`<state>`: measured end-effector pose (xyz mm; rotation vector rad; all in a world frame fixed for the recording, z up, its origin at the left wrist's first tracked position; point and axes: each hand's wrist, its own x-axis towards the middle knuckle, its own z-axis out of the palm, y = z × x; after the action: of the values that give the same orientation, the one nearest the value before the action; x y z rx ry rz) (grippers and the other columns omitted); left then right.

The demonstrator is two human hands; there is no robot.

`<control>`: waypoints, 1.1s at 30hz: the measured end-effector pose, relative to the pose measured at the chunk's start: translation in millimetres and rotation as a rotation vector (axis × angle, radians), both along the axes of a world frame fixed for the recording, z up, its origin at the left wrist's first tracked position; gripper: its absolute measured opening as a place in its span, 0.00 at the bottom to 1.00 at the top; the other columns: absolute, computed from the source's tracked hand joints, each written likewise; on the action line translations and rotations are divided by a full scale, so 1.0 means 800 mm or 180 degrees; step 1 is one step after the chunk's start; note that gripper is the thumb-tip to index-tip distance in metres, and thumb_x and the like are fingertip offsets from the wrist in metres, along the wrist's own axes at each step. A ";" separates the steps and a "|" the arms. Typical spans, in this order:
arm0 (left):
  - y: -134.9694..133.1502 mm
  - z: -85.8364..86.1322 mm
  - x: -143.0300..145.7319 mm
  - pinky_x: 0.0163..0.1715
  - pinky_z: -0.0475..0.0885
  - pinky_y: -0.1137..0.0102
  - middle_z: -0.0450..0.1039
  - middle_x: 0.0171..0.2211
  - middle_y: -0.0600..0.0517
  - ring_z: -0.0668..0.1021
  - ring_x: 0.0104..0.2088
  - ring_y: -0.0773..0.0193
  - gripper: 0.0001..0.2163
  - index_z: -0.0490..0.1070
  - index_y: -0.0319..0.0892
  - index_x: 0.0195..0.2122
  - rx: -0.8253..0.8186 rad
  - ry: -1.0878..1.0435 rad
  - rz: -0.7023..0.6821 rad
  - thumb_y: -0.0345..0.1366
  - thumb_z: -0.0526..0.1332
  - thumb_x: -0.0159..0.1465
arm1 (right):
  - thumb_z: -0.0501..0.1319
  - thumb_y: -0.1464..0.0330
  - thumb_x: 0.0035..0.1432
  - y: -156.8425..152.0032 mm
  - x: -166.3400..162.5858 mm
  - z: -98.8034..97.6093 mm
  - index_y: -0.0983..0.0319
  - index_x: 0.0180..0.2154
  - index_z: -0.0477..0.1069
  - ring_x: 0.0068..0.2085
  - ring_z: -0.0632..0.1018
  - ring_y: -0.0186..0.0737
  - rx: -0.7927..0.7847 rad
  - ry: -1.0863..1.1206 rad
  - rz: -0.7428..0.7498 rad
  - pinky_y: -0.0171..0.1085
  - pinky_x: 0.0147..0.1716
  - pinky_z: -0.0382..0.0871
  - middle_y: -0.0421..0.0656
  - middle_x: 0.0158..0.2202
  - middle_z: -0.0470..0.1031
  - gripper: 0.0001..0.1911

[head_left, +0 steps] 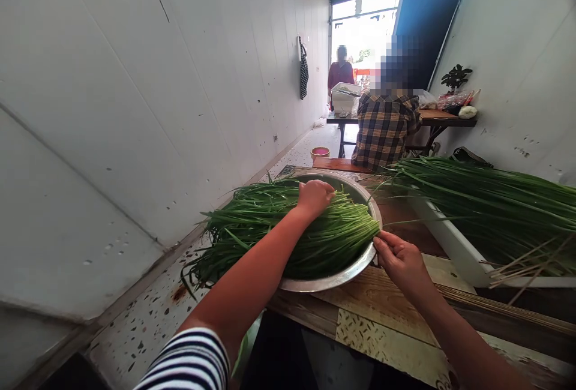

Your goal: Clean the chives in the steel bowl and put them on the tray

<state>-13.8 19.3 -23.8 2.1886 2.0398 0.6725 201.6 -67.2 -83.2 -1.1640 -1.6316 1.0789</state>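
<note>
A wide metal basin (310, 285) holds a heap of long green chives (270, 222), their pale stem ends gathered at the right and the leaf tips hanging over the left rim. My left hand (316, 197) reaches across the heap, its fingers curled closed on chive stems near the basin's far side. At the right rim, my right hand (399, 257) is closed in a pinch at the stem ends of the chives. What lies under the left fingers is mostly hidden.
At right, a white tray (443, 237) bears more chives (490, 189) and thin wooden sticks (533, 264). The basin stands on a patterned wooden table (378, 327). Ahead, a person in a plaid shirt (384, 129) sits by another table; a second person (341, 75) is near the doorway.
</note>
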 end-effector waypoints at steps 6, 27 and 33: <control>0.004 -0.007 0.011 0.48 0.61 0.56 0.77 0.40 0.46 0.73 0.46 0.51 0.11 0.79 0.45 0.39 -0.0120 0.0594 0.0058 0.35 0.57 0.59 | 0.55 0.58 0.58 -0.002 -0.001 0.005 0.66 0.43 0.75 0.25 0.69 0.37 0.0036 -0.0080 -0.0034 0.32 0.22 0.61 0.38 0.18 0.65 0.20; -0.023 0.001 0.025 0.37 0.70 0.73 0.80 0.30 0.50 0.77 0.33 0.64 0.11 0.80 0.37 0.36 -0.0278 -0.1270 -0.0446 0.35 0.61 0.55 | 0.55 0.56 0.57 -0.005 -0.005 0.001 0.66 0.44 0.74 0.21 0.65 0.34 -0.0107 0.0244 -0.0014 0.33 0.21 0.57 0.37 0.19 0.66 0.23; -0.022 0.000 0.027 0.37 0.70 0.73 0.80 0.30 0.49 0.78 0.33 0.64 0.11 0.80 0.37 0.35 -0.0262 -0.1439 -0.0346 0.35 0.62 0.55 | 0.56 0.56 0.57 -0.008 -0.005 0.005 0.67 0.46 0.73 0.21 0.62 0.33 -0.0177 0.0294 -0.0011 0.32 0.20 0.55 0.37 0.19 0.64 0.23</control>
<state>7.8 2.0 -23.7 1.8705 1.6772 0.9473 197.6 -73.8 -78.9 -1.1354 -1.5364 1.1652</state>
